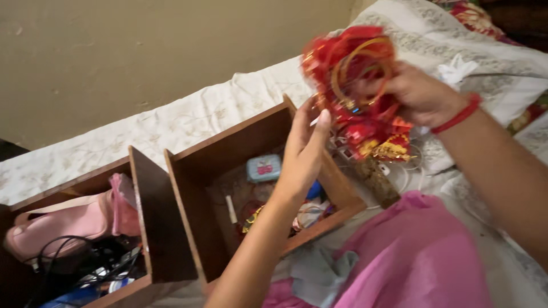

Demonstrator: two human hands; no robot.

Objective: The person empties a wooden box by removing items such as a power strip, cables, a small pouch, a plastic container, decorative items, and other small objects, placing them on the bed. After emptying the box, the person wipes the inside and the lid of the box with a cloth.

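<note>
- Above the open wooden drawer (268,165) on the bed, the right hand (419,94) is gripping a red and gold bundle of bangles and cloth (359,80), fingers closed round it.
- The left hand (305,151) is reaching toward its lower edge, fingers straight and together, apparently not gripping it.
- Bundle is looking light and floppy, with stiff rings that may slip loose; supporting it underneath seems wise.

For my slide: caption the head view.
Two hands hold red-and-gold bangles above an open wooden drawer.

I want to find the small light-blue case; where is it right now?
In the head view, the light-blue case lies inside the right-hand wooden drawer, near its back wall, just left of the person's left hand.
</note>
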